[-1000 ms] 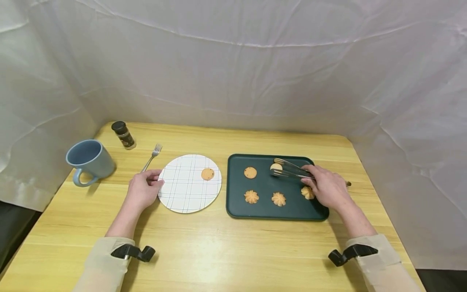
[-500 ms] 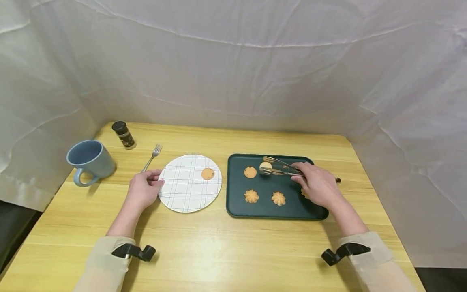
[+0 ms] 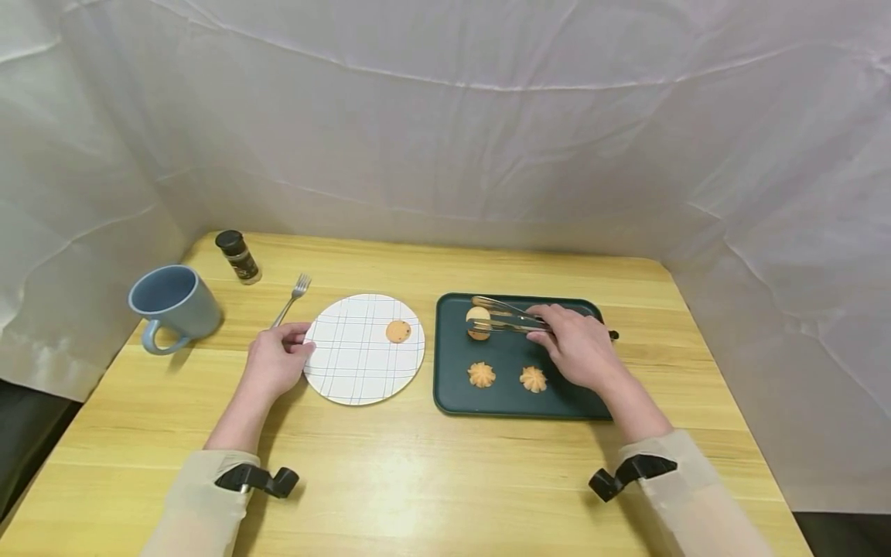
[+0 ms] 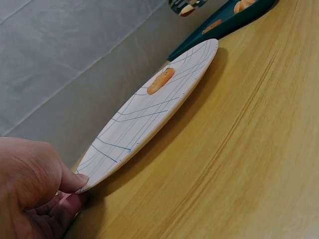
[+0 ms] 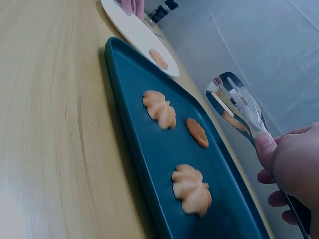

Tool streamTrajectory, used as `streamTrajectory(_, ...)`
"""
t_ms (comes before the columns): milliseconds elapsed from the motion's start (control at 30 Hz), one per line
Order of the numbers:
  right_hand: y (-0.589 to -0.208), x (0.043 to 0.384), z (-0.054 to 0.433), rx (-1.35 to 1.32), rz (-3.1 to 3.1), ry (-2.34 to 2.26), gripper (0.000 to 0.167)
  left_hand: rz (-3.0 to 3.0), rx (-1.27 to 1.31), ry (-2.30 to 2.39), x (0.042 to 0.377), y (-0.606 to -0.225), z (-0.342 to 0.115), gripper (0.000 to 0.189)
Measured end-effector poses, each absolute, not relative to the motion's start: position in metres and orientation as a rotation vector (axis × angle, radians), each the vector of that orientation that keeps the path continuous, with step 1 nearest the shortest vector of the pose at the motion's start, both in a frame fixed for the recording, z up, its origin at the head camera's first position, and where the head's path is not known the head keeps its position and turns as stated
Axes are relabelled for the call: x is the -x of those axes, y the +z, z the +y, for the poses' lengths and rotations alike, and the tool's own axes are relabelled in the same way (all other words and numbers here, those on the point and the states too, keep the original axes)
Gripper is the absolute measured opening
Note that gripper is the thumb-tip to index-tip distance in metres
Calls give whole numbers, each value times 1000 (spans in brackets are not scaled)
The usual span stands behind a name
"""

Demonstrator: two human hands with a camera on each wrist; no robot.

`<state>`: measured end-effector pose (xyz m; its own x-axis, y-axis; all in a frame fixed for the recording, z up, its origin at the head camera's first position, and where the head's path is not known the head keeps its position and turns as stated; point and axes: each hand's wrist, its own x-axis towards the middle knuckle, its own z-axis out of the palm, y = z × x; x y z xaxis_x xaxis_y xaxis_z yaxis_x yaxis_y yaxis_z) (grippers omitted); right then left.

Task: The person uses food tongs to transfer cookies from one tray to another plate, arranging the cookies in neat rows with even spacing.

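My right hand [image 3: 578,344] grips metal tongs [image 3: 515,319] over the dark green tray [image 3: 504,402]. Between the tongs' ends is a pale round cookie [image 3: 477,313], raised above the tray as the right wrist view shows. In the head view it partly covers a flat round cookie [image 5: 198,133] lying on the tray. Two flower-shaped cookies [image 3: 481,375] sit along the tray's near side. With thumb on top and fingers below, my left hand [image 3: 274,361] pinches the left rim of the white checked plate [image 3: 355,367]. One speckled round cookie [image 3: 398,332] lies on that plate.
A fork [image 3: 292,298] lies behind my left hand, its handle partly hidden. Farther left stand a blue mug [image 3: 177,309] and a black-capped spice jar [image 3: 239,257]. White cloth [image 3: 445,170] hangs along the wooden table's back and sides.
My right hand has moved left with the tongs and the round cookie, from the tray's right half to over its left cookie. The left hand and plate have stayed nearly still.
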<state>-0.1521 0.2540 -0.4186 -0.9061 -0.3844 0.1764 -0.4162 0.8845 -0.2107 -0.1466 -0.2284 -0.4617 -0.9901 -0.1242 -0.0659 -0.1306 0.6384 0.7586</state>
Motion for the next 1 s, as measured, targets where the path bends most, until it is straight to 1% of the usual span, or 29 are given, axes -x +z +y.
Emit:
streamTrajectory(667,-417,160,192,-724,-2926,425,47,2831,217,1329,147,-462,-229,37)
streamTrajectory(1000,-426,164,164,-760,-2932,450,46,2829,216,1326,148,-464,-230,37)
